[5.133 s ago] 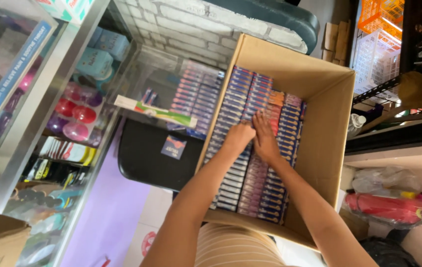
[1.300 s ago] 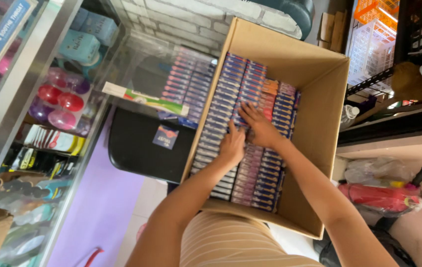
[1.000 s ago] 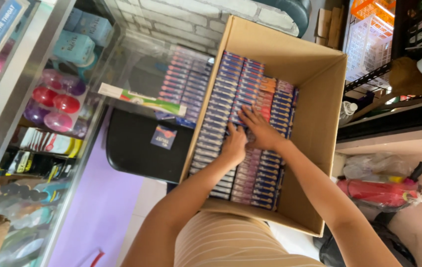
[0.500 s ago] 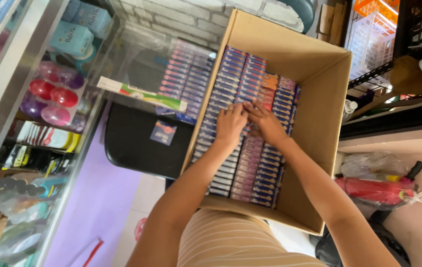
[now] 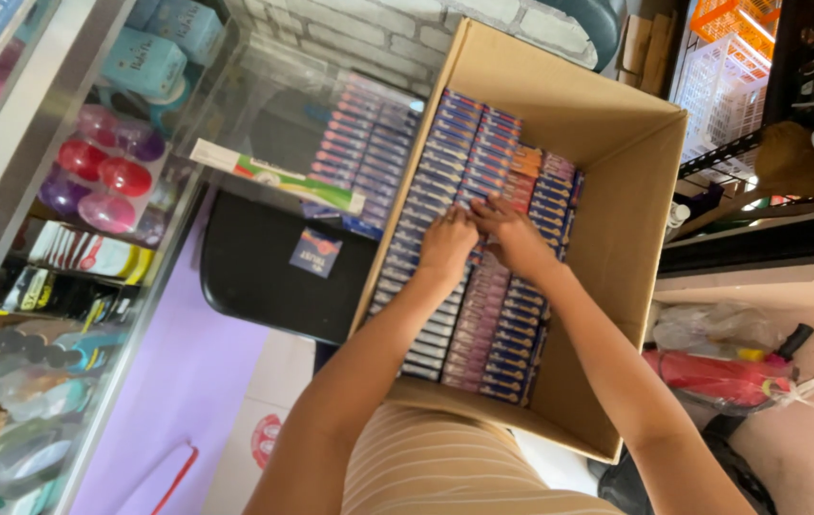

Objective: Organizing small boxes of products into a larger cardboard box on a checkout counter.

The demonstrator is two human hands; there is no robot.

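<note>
Both hands, left hand (image 5: 447,243) and right hand (image 5: 512,232), grip tightly packed boxes (image 5: 483,315) inside the carton (image 5: 631,191).

open brown cardboard box (image 5: 632,224): 1 | rows of small blue and purple packets (image 5: 431,205) standing in it: 4 | bare hands on the packets: 2, left hand (image 5: 449,243), right hand (image 5: 507,232) | long green-and-white carton (image 5: 275,175) on the glass counter: 1 | black stool seat (image 5: 264,272): 1
</note>
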